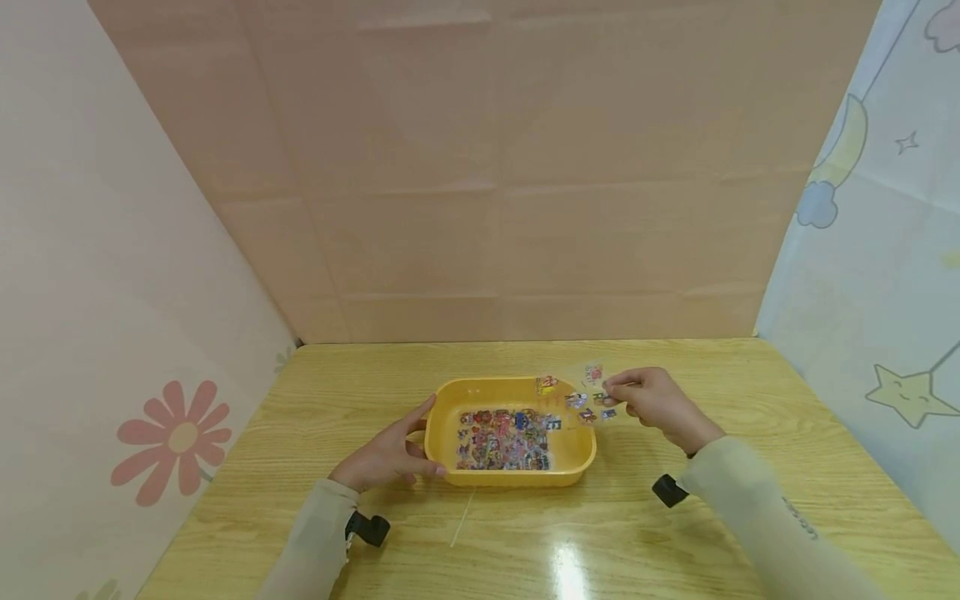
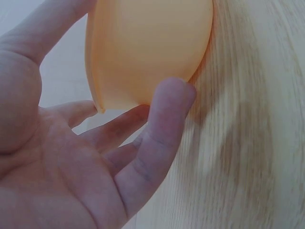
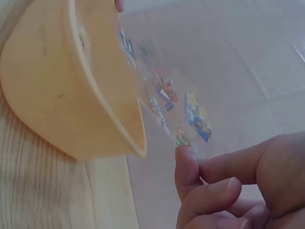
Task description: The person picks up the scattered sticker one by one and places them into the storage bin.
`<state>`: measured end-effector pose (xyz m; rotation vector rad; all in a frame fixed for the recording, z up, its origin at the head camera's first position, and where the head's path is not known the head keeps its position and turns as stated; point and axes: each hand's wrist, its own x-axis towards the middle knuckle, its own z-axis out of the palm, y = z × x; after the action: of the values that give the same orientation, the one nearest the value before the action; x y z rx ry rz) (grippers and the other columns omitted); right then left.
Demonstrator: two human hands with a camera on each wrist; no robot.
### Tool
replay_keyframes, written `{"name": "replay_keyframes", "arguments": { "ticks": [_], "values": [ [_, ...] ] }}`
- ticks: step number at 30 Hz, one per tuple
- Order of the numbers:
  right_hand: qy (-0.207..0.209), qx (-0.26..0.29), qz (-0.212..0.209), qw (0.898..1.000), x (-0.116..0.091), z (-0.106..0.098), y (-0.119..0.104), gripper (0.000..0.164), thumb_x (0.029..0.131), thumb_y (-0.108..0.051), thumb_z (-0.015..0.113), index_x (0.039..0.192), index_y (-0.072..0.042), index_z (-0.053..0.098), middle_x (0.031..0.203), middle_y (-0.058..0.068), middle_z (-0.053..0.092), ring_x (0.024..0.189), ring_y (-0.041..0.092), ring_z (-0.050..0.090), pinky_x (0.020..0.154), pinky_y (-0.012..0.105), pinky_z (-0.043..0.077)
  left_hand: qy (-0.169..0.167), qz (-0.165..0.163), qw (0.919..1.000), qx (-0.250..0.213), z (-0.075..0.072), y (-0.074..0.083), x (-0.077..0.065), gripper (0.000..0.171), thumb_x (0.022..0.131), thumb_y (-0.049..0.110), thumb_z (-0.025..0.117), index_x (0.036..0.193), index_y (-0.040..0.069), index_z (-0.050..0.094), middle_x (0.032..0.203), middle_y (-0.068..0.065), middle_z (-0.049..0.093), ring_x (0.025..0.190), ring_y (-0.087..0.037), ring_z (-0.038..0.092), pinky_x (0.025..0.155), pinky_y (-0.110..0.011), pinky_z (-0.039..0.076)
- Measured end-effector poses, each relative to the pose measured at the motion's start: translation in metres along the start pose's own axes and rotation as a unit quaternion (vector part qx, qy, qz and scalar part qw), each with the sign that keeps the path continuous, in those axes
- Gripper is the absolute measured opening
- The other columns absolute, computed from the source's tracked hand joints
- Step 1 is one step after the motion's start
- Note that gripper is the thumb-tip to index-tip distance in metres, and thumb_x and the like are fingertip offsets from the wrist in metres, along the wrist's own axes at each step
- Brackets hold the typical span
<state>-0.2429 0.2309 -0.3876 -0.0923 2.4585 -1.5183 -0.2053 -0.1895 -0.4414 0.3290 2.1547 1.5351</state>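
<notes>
A yellow plastic basin (image 1: pixel 510 479) stands on the table, with a pile of colorful stickers on clear sheets (image 1: pixel 487 450) inside it. My left hand (image 1: pixel 386 454) holds the basin's left end, thumb and fingers spread round its rim and side; the left wrist view shows the fingers against the basin's outer wall (image 2: pixel 152 47). Between thumb and index finger, my right hand (image 1: pixel 660 404) pinches the edge of a clear sticker sheet (image 3: pixel 198 117) printed with small cartoon figures. That sheet hangs over the basin's right end, above the rim.
The wooden table (image 1: pixel 360 367) runs back to a plain pinkish backdrop (image 1: pixel 495 208). Patterned white sheets hang on both sides, a flower (image 1: pixel 180 437) on the left one and a star (image 1: pixel 911 396) on the right. A thin pale line (image 1: pixel 462 518) lies in front of the basin.
</notes>
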Motion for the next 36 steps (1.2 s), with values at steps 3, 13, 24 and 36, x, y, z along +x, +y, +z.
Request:
{"name": "replay_keyframes", "arguments": {
  "ticks": [3,13,24,36],
  "values": [
    [-0.004,0.001,-0.003,1.0,0.001,0.005,-0.003,0.035,0.105,-0.014,0.048,0.13,0.009,0.057,0.097,0.009,0.072,0.047,0.005,0.028,0.045,0.023,0.03,-0.001,0.0,1.0,-0.002,0.0,0.0,0.0,0.116,0.081,0.024,0.086,0.162,0.036,0.004,0.16,-0.018,0.027,0.092,-0.025,0.068,0.063,-0.034,0.053],
    [-0.019,-0.013,0.006,1.0,0.006,0.023,-0.013,0.033,0.104,-0.014,0.049,0.129,0.007,0.057,0.092,0.008,0.072,0.053,0.009,0.034,0.048,0.024,0.032,-0.004,0.002,1.0,-0.002,0.0,0.0,0.001,0.115,0.082,0.022,0.085,0.162,0.035,0.004,0.16,-0.02,0.027,0.092,-0.024,0.068,0.063,-0.035,0.053],
    [-0.04,-0.043,-0.008,0.998,0.011,0.046,-0.024,0.03,0.103,-0.007,0.05,0.127,0.009,0.061,0.096,0.008,0.075,0.068,0.013,0.054,0.067,0.033,0.048,0.001,-0.002,1.0,0.006,0.0,0.0,0.002,0.115,0.081,0.022,0.086,0.162,0.037,0.004,0.16,-0.018,0.028,0.095,-0.024,0.068,0.064,-0.033,0.053],
    [-0.071,-0.041,-0.024,0.996,0.015,0.067,-0.029,0.028,0.101,-0.003,0.052,0.124,0.011,0.062,0.095,0.011,0.075,0.094,0.027,0.066,0.07,0.034,0.048,-0.011,0.008,0.9998,-0.011,0.0,0.0,0.0,0.113,0.083,0.019,0.084,0.162,0.036,0.004,0.158,-0.02,0.029,0.092,-0.025,0.069,0.061,-0.035,0.053]
  ]
}}
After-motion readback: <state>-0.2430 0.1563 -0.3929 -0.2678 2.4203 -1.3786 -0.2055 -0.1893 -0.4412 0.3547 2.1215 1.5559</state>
